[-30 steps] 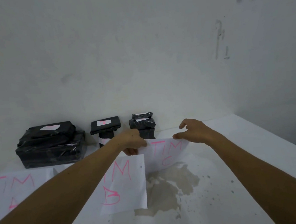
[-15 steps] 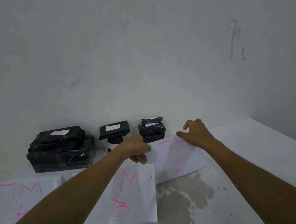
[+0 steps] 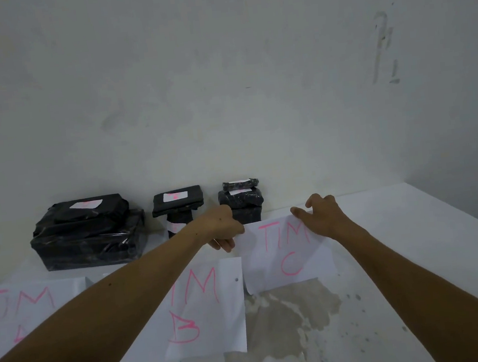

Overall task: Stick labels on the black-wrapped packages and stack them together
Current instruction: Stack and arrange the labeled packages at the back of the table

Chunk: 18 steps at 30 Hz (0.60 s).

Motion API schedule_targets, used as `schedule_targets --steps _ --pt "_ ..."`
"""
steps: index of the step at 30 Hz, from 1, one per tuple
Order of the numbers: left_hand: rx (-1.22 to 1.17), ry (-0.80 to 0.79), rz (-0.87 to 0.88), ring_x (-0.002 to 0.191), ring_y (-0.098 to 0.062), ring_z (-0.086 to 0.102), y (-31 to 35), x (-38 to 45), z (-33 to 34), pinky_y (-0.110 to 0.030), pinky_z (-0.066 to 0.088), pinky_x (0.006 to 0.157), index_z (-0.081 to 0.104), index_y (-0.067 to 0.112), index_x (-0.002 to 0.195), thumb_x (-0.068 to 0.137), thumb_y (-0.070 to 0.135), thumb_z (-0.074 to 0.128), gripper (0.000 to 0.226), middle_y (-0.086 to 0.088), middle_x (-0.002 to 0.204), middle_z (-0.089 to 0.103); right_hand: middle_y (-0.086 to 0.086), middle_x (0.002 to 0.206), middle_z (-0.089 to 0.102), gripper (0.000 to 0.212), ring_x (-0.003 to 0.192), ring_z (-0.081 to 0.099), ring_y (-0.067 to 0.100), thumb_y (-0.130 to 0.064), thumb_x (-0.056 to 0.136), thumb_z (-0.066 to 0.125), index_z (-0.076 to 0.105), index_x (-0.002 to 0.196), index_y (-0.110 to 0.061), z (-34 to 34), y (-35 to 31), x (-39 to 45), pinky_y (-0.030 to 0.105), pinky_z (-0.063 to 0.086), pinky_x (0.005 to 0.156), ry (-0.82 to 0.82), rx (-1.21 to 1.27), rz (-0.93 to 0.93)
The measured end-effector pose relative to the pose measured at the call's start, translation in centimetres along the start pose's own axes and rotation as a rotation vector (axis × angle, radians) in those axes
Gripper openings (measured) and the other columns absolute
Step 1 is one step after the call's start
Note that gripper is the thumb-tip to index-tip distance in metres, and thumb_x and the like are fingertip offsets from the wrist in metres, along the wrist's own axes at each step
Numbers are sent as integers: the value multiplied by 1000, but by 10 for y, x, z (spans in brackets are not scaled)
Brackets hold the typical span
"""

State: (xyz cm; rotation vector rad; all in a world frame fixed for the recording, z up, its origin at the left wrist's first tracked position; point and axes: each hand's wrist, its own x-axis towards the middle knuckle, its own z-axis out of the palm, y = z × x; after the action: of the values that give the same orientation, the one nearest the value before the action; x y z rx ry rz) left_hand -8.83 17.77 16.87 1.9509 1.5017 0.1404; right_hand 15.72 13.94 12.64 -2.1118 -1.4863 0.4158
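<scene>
Three stacks (image 3: 176, 214) labelled already, looks nearly done; left hand (image 3: 222, 229), right hand (image 3: 322, 216) both pinching sheet C (image 3: 287, 259) top edge.

Three stacks of labelled black-wrapped packages (image 3: 90, 234) line the wall.

Our left forearm (image 3: 103, 307) hid part of sheet B (image 3: 213, 310); sheet A (image 3: 24, 309) was cut off at left edge; label writing unreadable.

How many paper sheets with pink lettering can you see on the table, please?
3: the A sheet at far left, the B sheet in the middle, the C sheet at right, held by both hands.
</scene>
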Motion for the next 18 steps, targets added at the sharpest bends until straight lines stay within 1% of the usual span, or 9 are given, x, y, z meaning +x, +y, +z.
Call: schedule_targets --steps 3,5,7,9,11,12,14,15,18 --pt "111 82 66 83 -22 76 -3 -10 -11 -34 61 77 67 0 106 95 21 58 25 -13 93 77 17 132 44 52 128 40 37 -53 96 58 53 124 -10 0 -5 -11 50 42 102 142 -96 -67" --pt "169 146 126 82 -24 76 -8 -22 -21 -35 61 75 73 0 93 90 20 57 26 -11 85 78 14 127 48 43 126 39 33 -47 96 60 56 120 -11 2 -12 -22 49 45 97 248 -115 -176" --pt "199 225 203 79 -24 75 -15 -36 -31 -37 62 79 75 2 79 88 21 58 27 -7 78 77 8 115 56 34 118 46 27 -44 96 63 60 110 -14 5 -21 -33 44 49 90 308 -34 -301" --pt "207 290 276 79 -17 72 -24 -56 -39 -34 58 80 74 9 77 90 27 63 25 0 77 76 0 94 67 27 94 60 16 -45 96 62 61 96 -18 4 -37 -50 35 49 76 228 111 -364" --pt "221 280 322 82 -14 69 -38 -77 -48 -33 55 80 73 15 81 91 39 67 26 2 83 75 -5 76 72 30 67 63 3 -48 97 60 62 88 -20 3 -55 -72 26 45 65 60 216 -376" --pt "239 258 315 85 -14 69 -46 -87 -52 -33 55 82 73 17 82 89 46 68 31 4 85 75 -4 73 74 34 61 63 1 -51 97 59 63 88 -19 4 -63 -83 24 45 64 -17 250 -378" --pt "279 239 249 86 -12 69 -63 -106 -58 -31 55 83 74 19 81 86 55 68 38 7 84 74 -4 73 77 43 61 65 3 -59 96 56 65 92 -16 8 -76 -103 26 50 64 -179 304 -330" --pt "304 248 197 86 -14 68 -71 -114 -60 -32 54 83 73 16 82 87 55 67 40 7 83 72 -4 74 77 48 63 68 5 -62 95 55 65 95 -15 12 -80 -112 26 52 63 -253 302 -287" --pt "338 305 41 88 -25 68 -94 -128 -64 -35 53 81 72 0 89 94 46 61 47 -9 87 72 -3 79 78 52 72 73 9 -67 93 52 63 99 -16 23 -87 -130 25 53 64 -359 207 -235"
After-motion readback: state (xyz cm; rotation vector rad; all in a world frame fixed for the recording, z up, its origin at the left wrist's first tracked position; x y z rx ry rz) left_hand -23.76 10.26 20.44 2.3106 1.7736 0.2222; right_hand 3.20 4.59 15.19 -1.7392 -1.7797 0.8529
